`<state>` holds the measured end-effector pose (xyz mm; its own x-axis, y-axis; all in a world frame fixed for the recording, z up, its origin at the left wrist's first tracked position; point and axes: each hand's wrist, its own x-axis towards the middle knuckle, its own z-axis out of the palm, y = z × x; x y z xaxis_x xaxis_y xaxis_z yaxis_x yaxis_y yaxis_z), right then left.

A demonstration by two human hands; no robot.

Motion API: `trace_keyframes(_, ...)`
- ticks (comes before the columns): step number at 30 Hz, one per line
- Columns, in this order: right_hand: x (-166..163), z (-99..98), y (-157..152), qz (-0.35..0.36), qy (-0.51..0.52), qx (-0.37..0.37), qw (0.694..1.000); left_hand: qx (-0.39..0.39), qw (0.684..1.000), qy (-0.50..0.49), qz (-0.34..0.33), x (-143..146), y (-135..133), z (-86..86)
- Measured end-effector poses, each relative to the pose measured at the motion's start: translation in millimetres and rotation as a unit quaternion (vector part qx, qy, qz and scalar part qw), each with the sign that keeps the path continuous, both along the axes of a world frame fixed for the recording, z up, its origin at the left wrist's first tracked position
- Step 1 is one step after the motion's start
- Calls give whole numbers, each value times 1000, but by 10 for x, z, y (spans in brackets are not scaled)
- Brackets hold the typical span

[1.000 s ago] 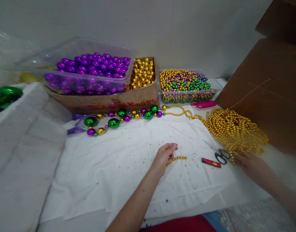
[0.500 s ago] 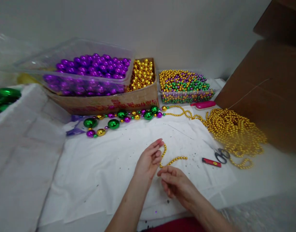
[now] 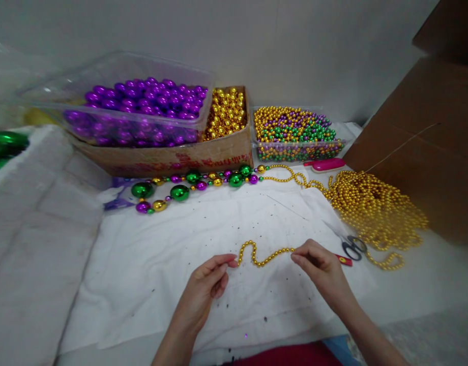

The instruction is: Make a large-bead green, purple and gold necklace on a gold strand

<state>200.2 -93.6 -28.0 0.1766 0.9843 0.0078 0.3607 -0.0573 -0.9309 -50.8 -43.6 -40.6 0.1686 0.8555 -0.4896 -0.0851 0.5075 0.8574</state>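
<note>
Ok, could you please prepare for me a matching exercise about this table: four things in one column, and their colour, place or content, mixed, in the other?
1. short bead strand
2. lighter
3. scissors
4. large clear tub

A. black handles
B. filled with purple beads
C. gold, between the left hand and right hand
D. red, partly hidden

Right pairs: 1-C, 2-D, 3-A, 4-B

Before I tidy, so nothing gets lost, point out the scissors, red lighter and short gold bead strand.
Scissors (image 3: 354, 247): head view, on the black handles.
Red lighter (image 3: 344, 260): head view, on its uncovered end.
Short gold bead strand (image 3: 259, 264): head view, on its lower bend.
</note>
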Motion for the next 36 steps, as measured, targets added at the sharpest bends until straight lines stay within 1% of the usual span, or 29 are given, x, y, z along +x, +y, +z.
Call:
trace_keyframes(3,91,52,56,16,-79,22,997,33,998,56,14,-76,113,-80)
trace_keyframes(5,176,89,72,14,-119,34,992,56,995,84,8,-128,176,-118)
trace_keyframes(6,210,105,73,13,-131,39,991,69,992,102,-3,-153,200,-127)
trace_keyframes(8,242,125,61,19,-143,47,988,107,979,164,-51,-192,230,-112)
trace_keyframes(9,233,129,51,26,-147,50,988,137,964,214,-81,-202,236,-83)
trace_keyframes(10,206,129,39,37,-152,52,986,172,940,276,-102,-199,237,-40)
trace_keyframes(11,165,127,27,49,-159,55,984,210,909,343,-109,-179,232,17)
trace_keyframes(12,111,124,17,64,-168,58,982,248,876,402,-100,-137,220,84)
trace_keyframes(13,50,121,10,81,-178,61,979,283,849,440,-78,-70,201,155)
trace_keyframes(14,-15,121,9,99,-186,63,976,311,836,449,-52,21,178,224)
trace_keyframes(15,-79,123,13,116,-191,65,973,330,843,424,-35,133,151,284)
trace_keyframes(16,-137,129,24,128,-192,68,971,338,866,367,-35,259,122,328)
trace_keyframes(17,-187,139,40,136,-188,72,970,326,900,282,-61,389,96,352)
trace_keyframes(18,-227,150,62,136,-180,76,971,290,932,191,-106,513,73,355)
trace_keyframes(19,-255,162,87,129,-167,81,974,242,953,112,-143,622,56,338)
trace_keyframes(21,-273,179,145,102,-137,84,982,147,976,2,-161,768,39,262)
trace_keyframes(22,-267,179,176,90,-120,83,985,107,982,-29,-154,803,38,214)
trace_keyframes(24,-226,153,248,81,-88,80,990,51,988,-57,-136,814,48,126)
trace_keyframes(26,-156,82,346,106,-90,73,988,22,990,-62,-128,786,69,61)
trace_keyframes(28,-62,-33,482,124,-160,54,978,10,993,-54,-106,758,95,15)
trace_keyframes(29,-9,-102,560,121,-208,40,970,5,994,-50,-93,749,108,-3)
trace_keyframes(31,95,-243,715,91,-284,19,954,-6,997,-42,-70,743,129,-38)
trace_keyframes(33,175,-363,834,77,-324,6,943,-17,998,-39,-54,747,142,-68)
trace_keyframes(36,232,-461,902,95,-368,-10,925,-28,998,-44,-39,756,146,-100)
